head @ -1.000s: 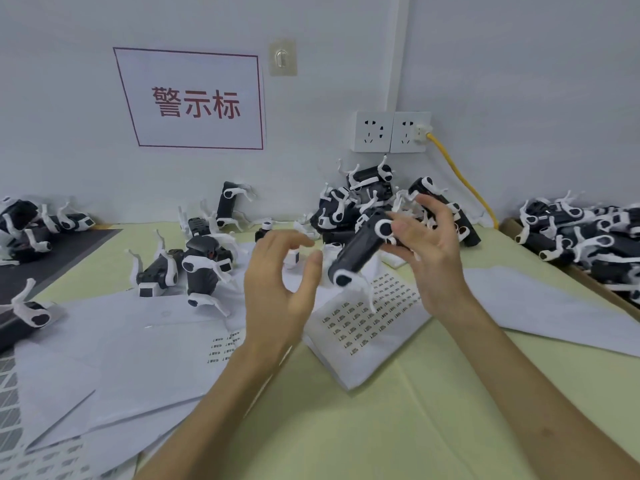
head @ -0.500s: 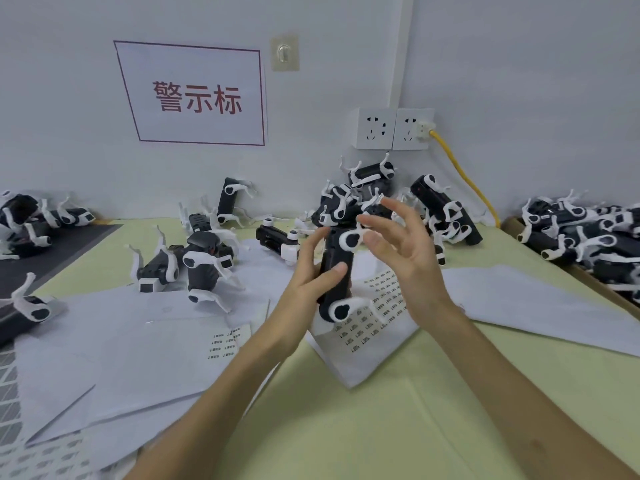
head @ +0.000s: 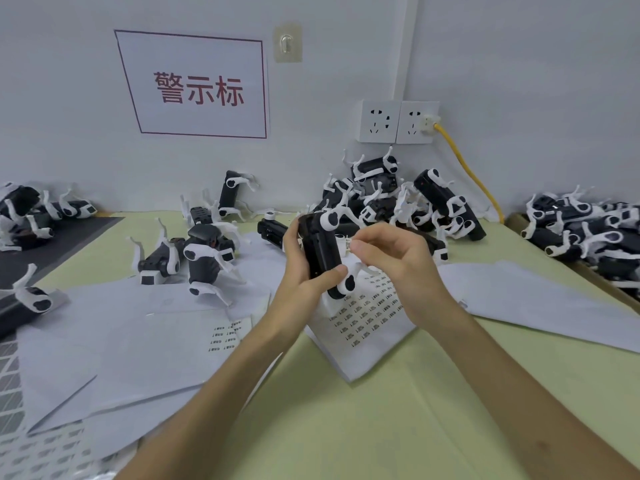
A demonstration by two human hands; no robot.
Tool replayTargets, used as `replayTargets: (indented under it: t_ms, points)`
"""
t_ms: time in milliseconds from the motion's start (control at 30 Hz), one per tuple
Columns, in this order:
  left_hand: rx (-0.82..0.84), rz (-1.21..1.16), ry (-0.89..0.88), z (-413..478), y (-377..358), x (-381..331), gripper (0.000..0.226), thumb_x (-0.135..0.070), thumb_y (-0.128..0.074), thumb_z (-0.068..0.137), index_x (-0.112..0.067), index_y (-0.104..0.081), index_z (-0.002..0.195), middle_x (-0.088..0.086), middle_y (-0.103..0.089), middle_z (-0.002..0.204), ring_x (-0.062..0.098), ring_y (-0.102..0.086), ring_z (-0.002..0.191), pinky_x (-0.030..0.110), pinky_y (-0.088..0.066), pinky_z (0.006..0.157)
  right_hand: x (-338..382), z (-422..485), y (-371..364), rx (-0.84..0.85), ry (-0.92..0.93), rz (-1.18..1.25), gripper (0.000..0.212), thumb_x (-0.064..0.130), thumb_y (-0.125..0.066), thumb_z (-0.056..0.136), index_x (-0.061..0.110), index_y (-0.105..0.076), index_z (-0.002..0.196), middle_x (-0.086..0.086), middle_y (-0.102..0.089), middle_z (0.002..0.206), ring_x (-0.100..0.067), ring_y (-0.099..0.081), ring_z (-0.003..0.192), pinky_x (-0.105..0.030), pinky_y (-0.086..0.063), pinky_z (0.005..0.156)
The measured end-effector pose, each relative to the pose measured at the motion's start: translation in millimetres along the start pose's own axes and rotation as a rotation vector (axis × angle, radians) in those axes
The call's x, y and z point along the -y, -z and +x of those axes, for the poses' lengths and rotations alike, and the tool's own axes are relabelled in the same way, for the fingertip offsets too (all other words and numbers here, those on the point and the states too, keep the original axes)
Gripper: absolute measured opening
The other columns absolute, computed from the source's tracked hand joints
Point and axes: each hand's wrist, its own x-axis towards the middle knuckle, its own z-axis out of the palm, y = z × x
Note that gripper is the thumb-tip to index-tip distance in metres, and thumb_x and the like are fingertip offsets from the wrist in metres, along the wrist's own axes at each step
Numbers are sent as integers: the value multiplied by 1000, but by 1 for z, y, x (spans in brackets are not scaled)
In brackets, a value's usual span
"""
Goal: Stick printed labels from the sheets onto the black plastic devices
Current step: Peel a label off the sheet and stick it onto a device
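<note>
The left hand (head: 304, 271) grips the black device (head: 320, 251) nearly upright; the right hand (head: 398, 265) pinches a small label (head: 347, 244) just beside its right flank, almost touching.

Wall sign (head: 194, 85) reads 警示标 (red); label sheet (head: 367, 315) print illegible.

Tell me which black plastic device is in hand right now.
The upright black plastic device with white legs, gripped by the left hand; every other one lies untouched.
</note>
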Motion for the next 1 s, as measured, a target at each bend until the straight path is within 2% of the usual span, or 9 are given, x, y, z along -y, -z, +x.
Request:
replayTargets:
  t_ms: [100,200,267,333,400,500,633,767,1000]
  points:
    - [7,54,-44,-2,-2,-4,95,-17,-66,82,-32,-9,156,3,-45,153,11,-49,137,45,-39,118,-3,0,-1,-37,-14,-16,10,16,-76,87,24,-75,82,11,-72,81,-8,-64,83,-24,-50,82]
    - [10,85,-77,-3,-4,-6,99,-16,-67,82,-25,-3,157,8,-40,157,15,-47,140,47,-43,114,-5,0,-4,-63,-27,-14,10,10,-73,90,19,-75,85,12,-72,80,-6,-64,82,-18,-49,79]
    - [12,103,-101,-3,-6,-4,99,-6,-70,88,-24,-2,157,8,-40,156,12,-50,137,46,-50,108,-6,-1,-5,-82,-48,5,6,12,-73,90,17,-75,87,12,-72,79,-4,-64,81,-17,-50,78]
    - [31,118,-128,-4,-7,-2,95,4,-67,94,-25,-1,157,7,-41,153,2,-55,128,32,-56,96,-7,-1,-7,-94,-70,26,4,14,-73,90,16,-75,88,12,-72,78,-2,-65,79,-16,-50,76]
    - [48,130,-143,-4,-8,-1,93,2,-64,95,-24,0,157,5,-41,152,-1,-55,126,23,-55,90,-8,-2,-8,-107,-95,61,4,14,-74,90,16,-76,88,10,-74,78,-1,-67,78,-14,-50,73]
    - [61,129,-154,-5,-9,-1,94,2,-63,96,-22,3,157,-3,-43,149,-3,-55,126,23,-54,94,-9,-2,-9,-128,-112,86,3,13,-73,90,15,-76,89,7,-74,78,-3,-68,78,-14,-51,69]
    - [75,118,-168,-5,-10,1,92,4,-61,96,-24,2,157,-8,-48,139,-6,-62,112,21,-56,83,-9,-2,-10,-147,-122,91,4,13,-74,90,16,-77,88,6,-74,78,-5,-68,78,-15,-51,69]
    - [72,118,-183,-5,-10,3,92,2,-63,96,-27,1,156,-8,-49,136,-2,-64,107,21,-56,80,-8,-2,-10,-147,-124,83,3,13,-74,90,16,-77,89,5,-75,79,-6,-68,79,-15,-51,70]
    - [80,124,-197,-4,-10,5,92,2,-62,96,-27,3,154,-10,-46,138,-12,-59,113,17,-55,81,-8,-2,-8,-127,-144,51,3,18,-75,90,19,-77,90,6,-75,82,-6,-68,79,-17,-53,75]
